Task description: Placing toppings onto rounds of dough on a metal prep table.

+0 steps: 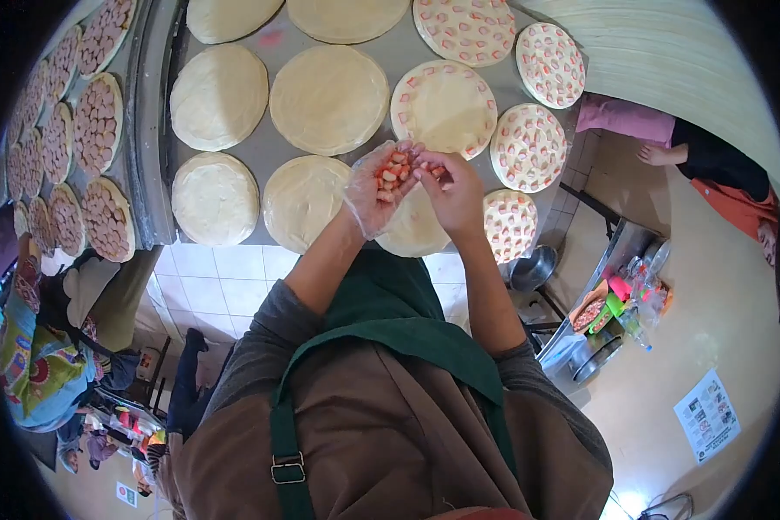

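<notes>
In my left hand (pixel 369 185), which wears a clear plastic glove, lies a small heap of chopped red-and-white pieces (pixel 393 174) that look like crab stick. My bare right hand (pixel 460 195) is beside it, thumb and fingers pinched on a few of the same pieces (pixel 437 171). Just beyond both hands is a flat dough round (pixel 445 114) with a pale spread and a ring of pieces along its rim. Another coated round (pixel 416 224) lies below my hands, partly hidden by them. Fully dotted rounds (pixel 528 148) sit to the right; plain coated rounds (pixel 329 99) sit to the left.
The rounds lie on a grey metal table (pixel 270 65). A raised metal edge (pixel 153 130) separates it from rounds topped with sliced sausage (pixel 99 123). People (pixel 45 351) are at the left; another person's hand (pixel 663 155) shows at right. A cluttered side table (pixel 598 292) and a metal pot (pixel 534 268) stand lower right.
</notes>
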The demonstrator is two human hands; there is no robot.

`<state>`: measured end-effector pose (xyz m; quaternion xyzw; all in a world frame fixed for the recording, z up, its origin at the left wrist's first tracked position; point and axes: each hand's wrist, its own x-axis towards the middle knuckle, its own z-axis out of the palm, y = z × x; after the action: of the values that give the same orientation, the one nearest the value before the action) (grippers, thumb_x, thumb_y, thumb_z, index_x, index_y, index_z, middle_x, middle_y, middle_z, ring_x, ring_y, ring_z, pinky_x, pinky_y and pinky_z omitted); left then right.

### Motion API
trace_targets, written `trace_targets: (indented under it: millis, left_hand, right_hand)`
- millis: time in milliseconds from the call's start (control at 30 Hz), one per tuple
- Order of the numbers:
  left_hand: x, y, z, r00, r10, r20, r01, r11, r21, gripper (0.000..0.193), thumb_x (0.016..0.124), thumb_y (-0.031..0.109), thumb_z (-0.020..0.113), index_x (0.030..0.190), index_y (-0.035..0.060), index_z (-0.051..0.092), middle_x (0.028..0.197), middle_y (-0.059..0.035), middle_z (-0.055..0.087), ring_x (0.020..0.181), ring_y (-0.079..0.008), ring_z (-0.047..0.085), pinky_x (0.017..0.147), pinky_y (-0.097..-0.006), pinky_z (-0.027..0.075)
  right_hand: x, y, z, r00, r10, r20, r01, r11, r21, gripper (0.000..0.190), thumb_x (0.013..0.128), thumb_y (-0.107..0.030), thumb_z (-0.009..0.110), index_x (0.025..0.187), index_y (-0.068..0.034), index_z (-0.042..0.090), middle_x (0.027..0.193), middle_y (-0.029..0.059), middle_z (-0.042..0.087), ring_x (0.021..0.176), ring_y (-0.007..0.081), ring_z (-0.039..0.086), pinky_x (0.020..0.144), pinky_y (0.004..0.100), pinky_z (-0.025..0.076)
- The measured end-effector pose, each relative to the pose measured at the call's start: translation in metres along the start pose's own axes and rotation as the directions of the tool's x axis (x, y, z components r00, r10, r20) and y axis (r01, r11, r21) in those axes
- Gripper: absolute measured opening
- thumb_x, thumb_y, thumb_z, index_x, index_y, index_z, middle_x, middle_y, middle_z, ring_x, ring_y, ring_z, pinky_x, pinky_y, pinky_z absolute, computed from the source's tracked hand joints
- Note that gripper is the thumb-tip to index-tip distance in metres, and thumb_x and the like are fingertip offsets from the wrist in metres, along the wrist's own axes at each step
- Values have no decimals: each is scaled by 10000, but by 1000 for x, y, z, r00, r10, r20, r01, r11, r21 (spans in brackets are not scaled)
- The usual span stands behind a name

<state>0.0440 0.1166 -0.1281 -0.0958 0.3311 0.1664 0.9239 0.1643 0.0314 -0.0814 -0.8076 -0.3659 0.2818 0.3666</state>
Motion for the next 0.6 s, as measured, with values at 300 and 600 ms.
trace_targets:
  millis: [300,600]
  left_hand:
    - [-2,2,-17,999,-46,22,44,997,56,308,1009,279,488,1128,11,583,1151,-115,635,1127,-225,610,1015,-338,493]
    - [-11,10,-22,996,9,-88,-8,1000,15,278,1004,262,494,1108,13,558,1183,-123,603,1186,-246,579,1057,-357,463]
  right_hand:
    - [1,21,0,981,162,103,-188,922,340,168,847,-8,685,1014,2,680,927,81,691,800,147,661,743,260,529]
    - [57,67,5,998,44,49,-34,982,-187,138,821,-69,694,946,-13,714,871,157,710,764,249,704,726,346,550]
